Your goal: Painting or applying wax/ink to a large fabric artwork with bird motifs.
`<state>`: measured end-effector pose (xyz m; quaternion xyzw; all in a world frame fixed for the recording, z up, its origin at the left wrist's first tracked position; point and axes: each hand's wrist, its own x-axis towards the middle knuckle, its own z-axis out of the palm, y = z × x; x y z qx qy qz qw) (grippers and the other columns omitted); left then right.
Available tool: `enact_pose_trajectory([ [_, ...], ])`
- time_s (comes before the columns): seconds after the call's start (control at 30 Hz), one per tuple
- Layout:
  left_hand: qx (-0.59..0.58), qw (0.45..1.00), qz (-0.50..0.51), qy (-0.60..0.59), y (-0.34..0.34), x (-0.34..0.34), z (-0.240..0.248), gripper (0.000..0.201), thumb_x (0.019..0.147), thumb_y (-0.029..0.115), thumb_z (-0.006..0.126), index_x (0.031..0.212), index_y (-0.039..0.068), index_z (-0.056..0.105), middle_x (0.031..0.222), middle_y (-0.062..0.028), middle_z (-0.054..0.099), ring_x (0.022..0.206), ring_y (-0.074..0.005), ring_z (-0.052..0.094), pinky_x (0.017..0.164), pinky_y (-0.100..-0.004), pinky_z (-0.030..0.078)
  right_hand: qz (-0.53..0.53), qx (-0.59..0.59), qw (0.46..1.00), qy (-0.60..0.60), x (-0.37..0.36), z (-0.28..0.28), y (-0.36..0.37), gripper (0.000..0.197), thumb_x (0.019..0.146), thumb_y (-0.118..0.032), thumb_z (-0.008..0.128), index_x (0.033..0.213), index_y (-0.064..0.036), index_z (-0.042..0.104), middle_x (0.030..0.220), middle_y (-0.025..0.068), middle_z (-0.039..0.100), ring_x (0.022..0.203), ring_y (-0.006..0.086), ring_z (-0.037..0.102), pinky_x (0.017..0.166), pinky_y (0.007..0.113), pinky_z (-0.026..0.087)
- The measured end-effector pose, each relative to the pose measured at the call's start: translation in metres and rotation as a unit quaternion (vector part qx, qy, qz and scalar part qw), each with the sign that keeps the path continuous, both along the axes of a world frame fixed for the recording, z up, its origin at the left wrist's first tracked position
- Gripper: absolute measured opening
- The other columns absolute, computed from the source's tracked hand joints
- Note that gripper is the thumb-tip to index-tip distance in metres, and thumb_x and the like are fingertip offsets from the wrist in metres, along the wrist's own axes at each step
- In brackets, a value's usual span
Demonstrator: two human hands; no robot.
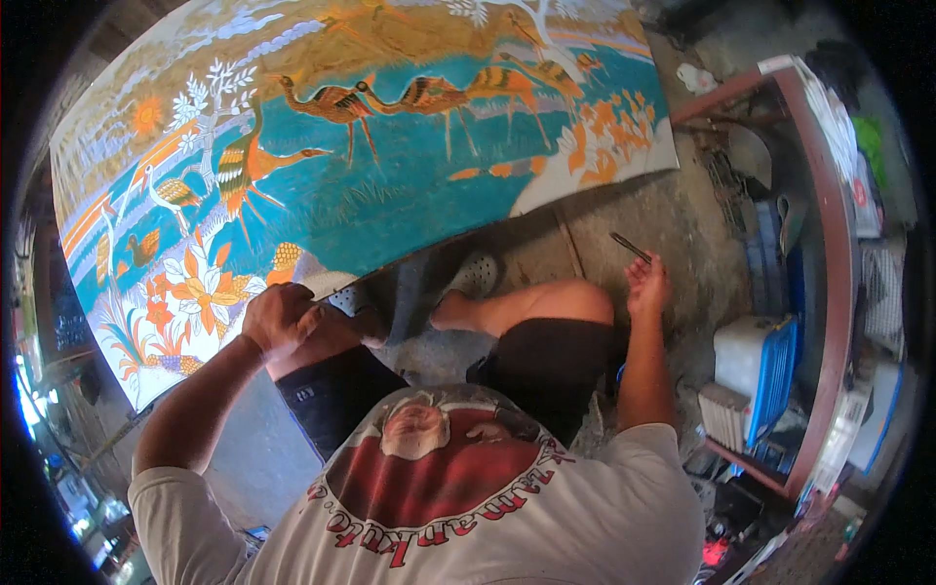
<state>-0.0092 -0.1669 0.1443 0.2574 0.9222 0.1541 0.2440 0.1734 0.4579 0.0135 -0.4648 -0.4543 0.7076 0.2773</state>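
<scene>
A large painted panel (409,224) lies in front of me, showing long-legged birds, teal water, orange and white flowers and white-leaved trees. Parts of its flowers and right edge are plain white. My right hand (647,286) is raised to the right of my knee, clear of the panel. Its fingers close on a slim dark pen-like tool (629,246) that points up and left; whether it is a brush or a pen I cannot tell. My left hand (283,320) rests over my left knee by the panel's near edge, fingers loosely bent and holding nothing.
At right stands a reddish-brown frame (829,292) with a white and blue plastic container (756,375) inside it. Several stacked items lie beyond the frame. My feet in grey clogs (478,276) are under the panel's near edge, on the concrete floor (624,214).
</scene>
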Motion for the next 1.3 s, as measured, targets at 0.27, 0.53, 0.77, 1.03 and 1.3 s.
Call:
enact_pose_trajectory([
  [0.27, -0.057, 0.993, -0.043, 0.098, 0.009, 0.019, -0.021, 0.052, 0.087, 0.047, 0.059, 0.113, 0.003, 0.068, 0.114, -0.0223, 0.067, 0.109, -0.0428, 0.062, 0.095, -0.0478, 0.050, -0.054, -0.024, 0.986, -0.156, 0.273, -0.026, 0.038, 0.039, 0.101, -0.030, 0.056, 0.129, -0.0019, 0.055, 0.111, 0.0185, 0.064, 0.092, 0.0312, 0.066, 0.082, 0.046, 0.060],
  [0.53, -0.060, 0.981, -0.111, 0.146, 0.029, 0.030, -0.020, 0.043, 0.094, 0.039, 0.053, 0.105, -0.001, 0.067, 0.105, -0.0240, 0.066, 0.100, -0.0445, 0.062, 0.084, -0.0513, 0.049, -0.157, -0.047, 0.934, -0.317, 0.356, -0.079, 0.007, 0.031, 0.100, -0.020, 0.061, 0.127, -0.0035, 0.061, 0.099, 0.0101, 0.067, 0.074, 0.0217, 0.065, 0.060, 0.039, 0.060],
  [0.77, -0.056, 0.982, -0.083, 0.161, 0.031, 0.037, -0.020, 0.047, 0.092, 0.041, 0.056, 0.108, -0.001, 0.066, 0.107, -0.0241, 0.067, 0.103, -0.0433, 0.062, 0.088, -0.0506, 0.050, -0.072, 0.026, 0.896, -0.437, 0.372, -0.132, 0.013, 0.025, 0.102, -0.022, 0.059, 0.123, -0.0162, 0.068, 0.112, 0.0108, 0.069, 0.087, 0.0270, 0.068, 0.072, 0.048, 0.060],
  [1.03, -0.090, 0.979, -0.048, 0.174, 0.023, 0.043, -0.010, 0.042, 0.082, 0.038, 0.063, 0.102, 0.002, 0.070, 0.102, -0.0216, 0.069, 0.101, -0.0408, 0.064, 0.089, -0.0487, 0.052, -0.146, -0.037, 0.984, -0.099, 0.390, -0.080, 0.047, 0.070, 0.098, -0.041, 0.048, 0.146, 0.0077, 0.036, 0.148, 0.0234, 0.042, 0.128, 0.0425, 0.046, 0.105, 0.058, 0.044],
  [1.3, -0.092, 0.988, -0.005, 0.128, 0.031, 0.044, 0.016, 0.033, 0.082, 0.034, 0.065, 0.095, 0.004, 0.069, 0.096, -0.0186, 0.067, 0.097, -0.0399, 0.062, 0.085, -0.0508, 0.050, -0.094, -0.153, 0.932, 0.315, 0.127, 0.044, 0.009, 0.030, 0.097, -0.027, 0.059, 0.103, 0.0012, 0.067, 0.083, 0.0105, 0.066, 0.074, 0.0225, 0.060, 0.073, 0.036, 0.052],
])
